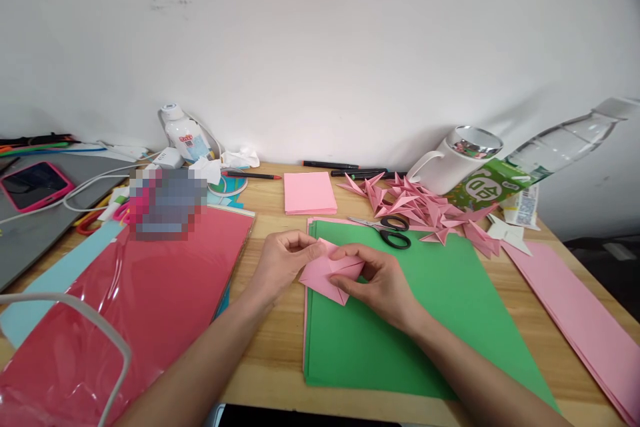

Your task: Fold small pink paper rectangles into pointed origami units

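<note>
Both hands hold a partly folded piece of pink paper [325, 275] over the left edge of a stack of green paper [400, 327]. My left hand [286, 259] pinches its upper left side between thumb and fingers. On the paper's right side, my right hand [383, 283] is closed, with the thumb on the near face and the index finger along the top. Crease lines and flaps show on the paper. Black-handled scissors [393, 232] lie on the far edge of the green stack. Behind it sits a stack of square pink paper [310, 192].
Folded pink paper pieces [425, 203] are heaped at the back right, beside a white mug [457, 157], a green packet [493, 183] and a tilted clear bottle [565, 143]. Pink strips [575, 320] lie right. Red paper in plastic [165, 287], a phone [36, 185] and a white bottle [185, 133] are left.
</note>
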Demonstrator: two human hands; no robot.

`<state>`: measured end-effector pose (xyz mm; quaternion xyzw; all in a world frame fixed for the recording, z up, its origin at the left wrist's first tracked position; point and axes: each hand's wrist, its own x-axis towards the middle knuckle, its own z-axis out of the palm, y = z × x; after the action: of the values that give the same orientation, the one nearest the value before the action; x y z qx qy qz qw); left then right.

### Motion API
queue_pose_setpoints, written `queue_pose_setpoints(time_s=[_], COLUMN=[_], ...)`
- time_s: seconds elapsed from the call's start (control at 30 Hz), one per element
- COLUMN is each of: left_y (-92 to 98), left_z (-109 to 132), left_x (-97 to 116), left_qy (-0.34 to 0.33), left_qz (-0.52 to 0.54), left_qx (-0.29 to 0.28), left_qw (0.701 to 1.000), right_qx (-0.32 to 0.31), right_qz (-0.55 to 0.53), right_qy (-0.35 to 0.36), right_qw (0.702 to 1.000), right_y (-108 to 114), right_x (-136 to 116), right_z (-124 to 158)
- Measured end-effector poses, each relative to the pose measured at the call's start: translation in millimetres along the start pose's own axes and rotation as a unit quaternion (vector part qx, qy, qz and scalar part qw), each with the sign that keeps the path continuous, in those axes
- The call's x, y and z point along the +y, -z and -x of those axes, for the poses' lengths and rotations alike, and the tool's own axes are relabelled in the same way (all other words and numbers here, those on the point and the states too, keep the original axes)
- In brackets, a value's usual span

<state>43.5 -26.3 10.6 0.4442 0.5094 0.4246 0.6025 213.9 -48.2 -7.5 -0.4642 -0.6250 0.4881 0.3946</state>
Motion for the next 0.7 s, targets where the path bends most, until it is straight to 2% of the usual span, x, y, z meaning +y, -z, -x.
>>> queue_pose_setpoints(time_s=[0.43,0.5,0.63,0.7], left_y=[2.4,2.7,4.1,5.0], left_z=[1.0,1.3,1.5,1.3], left_x=[-0.1,0.6,1.7,1.8], left_qy=[-0.032,-0.031,0.006,0.014], left_qz=[-0.037,-0.041,-0.082,-0.116], left_qx=[-0.009,-0.030,-0.110,-0.119], left_qw=[0.999,0.998,0.991,0.986], right_qx=[-0.007,-0.006,0.011,0.022], right_qz=[-0.005,-0.011,-0.042,-0.066], right_qy=[0.021,0.023,0.002,-0.006], right_qw=[1.000,1.000,0.999,0.998], right_y=[0.2,0.1,-0.8,-1.4], right_x=[1.0,0.9,1.1,2.0], right_z=[0.4,0.3,-0.5,-1.0])
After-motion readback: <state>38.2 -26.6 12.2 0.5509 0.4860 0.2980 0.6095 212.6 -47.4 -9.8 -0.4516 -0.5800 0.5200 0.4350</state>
